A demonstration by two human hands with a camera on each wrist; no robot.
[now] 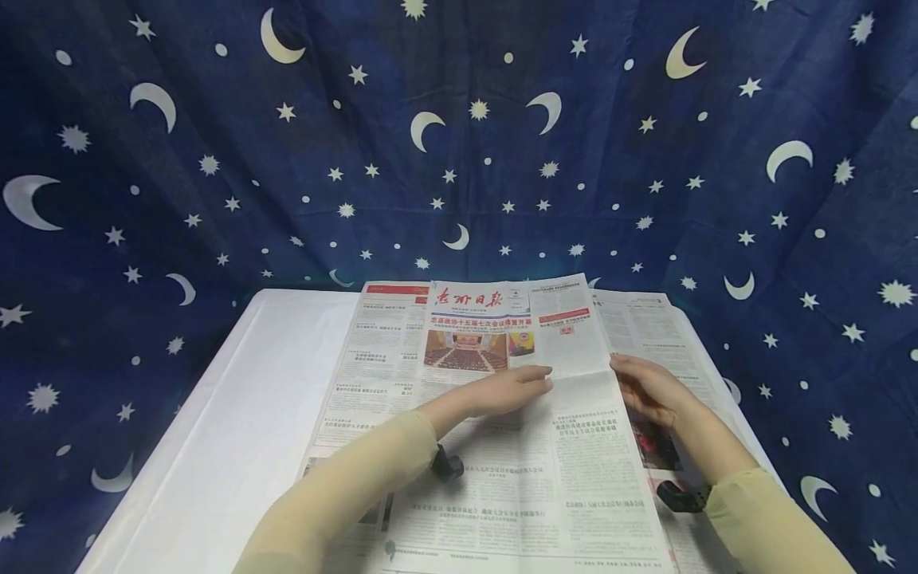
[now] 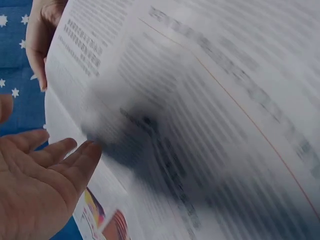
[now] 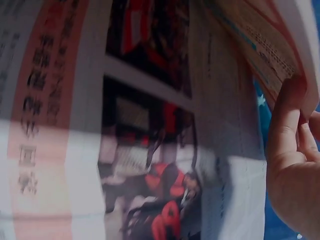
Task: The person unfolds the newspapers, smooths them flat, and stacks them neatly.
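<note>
A newspaper (image 1: 588, 478) with a red masthead and a cross crease lies folded lengthwise, its right part raised a little. My right hand (image 1: 656, 391) pinches its right edge near that crease; in the right wrist view, fingers (image 3: 286, 117) meet the curved paper edge. My left hand (image 1: 509, 389) is over the middle of the paper, fingers stretched to the right and palm turned sideways. Close to the printed sheet in the left wrist view are these straight fingers (image 2: 82, 157); whether they touch it I cannot tell.
Beneath lies another opened newspaper (image 1: 358, 399), spread wider to both sides, with red-and-dark photos (image 3: 150, 165) on its right part. A white table (image 1: 215, 446) carries everything. Behind hangs a dark blue cloth (image 1: 459, 80) with moons and stars.
</note>
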